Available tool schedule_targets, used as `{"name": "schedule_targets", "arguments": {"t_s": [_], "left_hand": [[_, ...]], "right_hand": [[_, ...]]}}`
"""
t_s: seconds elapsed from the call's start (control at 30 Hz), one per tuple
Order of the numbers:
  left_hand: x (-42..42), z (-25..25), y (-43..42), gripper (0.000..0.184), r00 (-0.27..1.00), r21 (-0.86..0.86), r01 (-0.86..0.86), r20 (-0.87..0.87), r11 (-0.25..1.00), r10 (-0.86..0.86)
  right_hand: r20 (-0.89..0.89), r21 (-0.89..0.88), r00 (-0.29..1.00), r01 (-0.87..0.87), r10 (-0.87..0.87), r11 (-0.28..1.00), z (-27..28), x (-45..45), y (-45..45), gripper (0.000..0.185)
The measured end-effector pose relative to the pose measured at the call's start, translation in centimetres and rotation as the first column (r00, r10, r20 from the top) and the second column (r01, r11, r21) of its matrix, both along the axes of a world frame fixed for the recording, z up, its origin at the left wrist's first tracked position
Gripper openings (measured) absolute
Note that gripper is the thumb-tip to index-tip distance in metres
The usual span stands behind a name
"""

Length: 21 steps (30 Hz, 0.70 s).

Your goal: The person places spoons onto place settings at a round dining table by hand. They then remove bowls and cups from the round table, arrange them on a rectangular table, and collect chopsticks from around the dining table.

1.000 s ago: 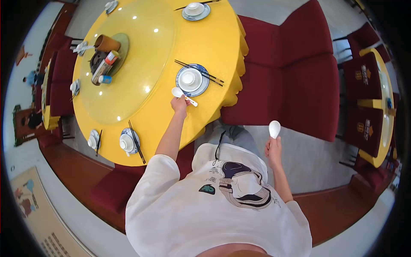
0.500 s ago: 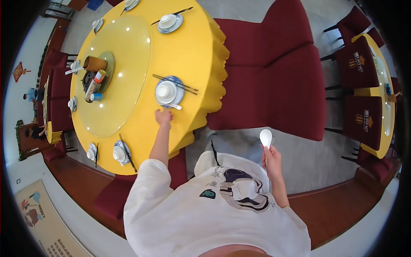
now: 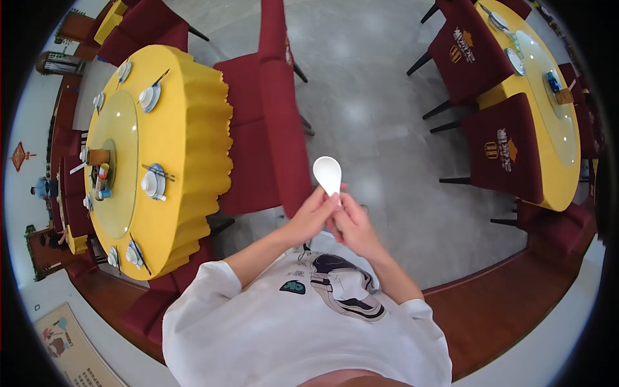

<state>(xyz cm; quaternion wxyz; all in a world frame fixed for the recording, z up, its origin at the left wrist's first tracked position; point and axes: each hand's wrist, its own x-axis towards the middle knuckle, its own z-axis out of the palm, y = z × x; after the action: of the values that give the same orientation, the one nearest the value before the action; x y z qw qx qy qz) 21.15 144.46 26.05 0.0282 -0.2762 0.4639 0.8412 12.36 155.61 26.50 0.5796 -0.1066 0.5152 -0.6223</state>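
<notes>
A white spoon (image 3: pixel 327 174) is held in front of my body, its bowl pointing away from me. My left hand (image 3: pixel 311 215) and my right hand (image 3: pixel 353 226) meet at its handle, fingers closed around it; most of the handle is hidden by them. To the left, on the yellow round table (image 3: pixel 200 142), a bowl (image 3: pixel 150 183) rests on a blue-patterned plate (image 3: pixel 158 171), with black chopsticks (image 3: pixel 166 174) across the plate and a white spoon (image 3: pixel 157 197) beside the bowl.
Dark red chairs (image 3: pixel 248 161) stand between the yellow table and me. Farther right are another yellow table (image 3: pixel 554 187) and more red chairs (image 3: pixel 506 151). A brown cup (image 3: pixel 98 157) and bottles stand on the left table's turntable. Two people are in the left background.
My left hand let go of a spoon at the place setting, left the table and joined my right hand at the other spoon. The view has turned right, so the yellow table sits farther left.
</notes>
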Motion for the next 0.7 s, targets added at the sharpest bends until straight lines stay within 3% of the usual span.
{"name": "schedule_targets", "arguments": {"t_s": [0.03,0.1,0.13,0.17,0.23,0.27,0.3,0.37,0.4,0.47,0.53,0.6,0.7], "left_hand": [[-1.5,0.0,-0.2,0.037,1.000,-0.002,-0.004,-0.002,1.000,0.004],[-3.2,-0.5,-1.7,0.036,0.989,-0.013,-0.007,0.146,1.000,0.009],[-4.3,-0.5,-1.7,0.034,0.971,-0.037,-0.161,0.170,0.986,0.165],[-5.2,-0.6,-2.0,0.034,0.969,-0.035,-0.172,0.174,0.985,0.175],[-6.5,-1.3,-3.8,0.034,0.901,-0.024,-0.378,0.221,0.926,0.373],[-8.1,-0.6,-4.3,0.032,0.840,-0.078,-0.476,0.254,0.876,0.479],[-9.1,-1.1,-5.4,0.032,0.833,-0.063,-0.490,0.260,0.870,0.488],[-11.5,-3.0,-8.1,0.028,0.719,-0.012,-0.675,0.212,0.738,0.661],[-13.2,-3.7,-9.6,0.026,0.677,0.012,-0.725,0.193,0.688,0.710],[-17.2,-4.3,-13.3,0.025,0.670,0.072,-0.741,0.145,0.667,0.728],[-20.9,-4.2,-16.8,0.024,0.648,0.086,-0.762,0.094,0.642,0.756],[-23.5,-2.8,-20.3,0.025,0.593,0.120,-0.805,0.128,0.581,0.795],[-26.6,-0.9,-24.9,0.025,0.489,0.087,-0.872,0.140,0.482,0.861]], "right_hand": [[-0.115,-0.048,0.989,-0.094,0.088,0.994,0.0,-1.7,-0.1,0.027],[-0.124,0.020,0.984,-0.125,0.126,0.992,-0.4,-4.2,-1.5,0.026],[-0.131,0.086,0.979,-0.147,0.158,0.985,-0.8,-5.5,-2.5,0.026],[-0.126,0.088,0.978,-0.158,0.169,0.984,-1.2,-6.9,-3.4,0.026],[-0.346,0.157,0.857,-0.350,0.383,0.924,-2.6,-9.2,-6.0,0.028],[-0.516,0.167,0.737,-0.413,0.436,0.895,-3.5,-10.5,-7.1,0.027],[-0.511,0.181,0.729,-0.427,0.456,0.886,-3.9,-12.3,-7.5,0.027],[-0.564,0.138,0.730,-0.379,0.387,0.915,-4.0,-17.0,-9.1,0.027],[-0.453,0.230,0.789,-0.346,0.415,0.910,-4.4,-19.7,-10.0,0.027],[-0.398,0.312,0.870,-0.168,0.289,0.935,-5.9,-25.4,-11.6,0.030],[-0.457,0.371,0.868,-0.013,0.195,0.928,-7.4,-31.7,-12.5,0.033],[-0.513,0.416,0.842,0.076,0.165,0.906,-8.5,-37.4,-13.1,0.034],[-0.458,0.507,0.888,0.220,0.044,0.833,-12.4,-44.6,-13.0,0.030]]}}
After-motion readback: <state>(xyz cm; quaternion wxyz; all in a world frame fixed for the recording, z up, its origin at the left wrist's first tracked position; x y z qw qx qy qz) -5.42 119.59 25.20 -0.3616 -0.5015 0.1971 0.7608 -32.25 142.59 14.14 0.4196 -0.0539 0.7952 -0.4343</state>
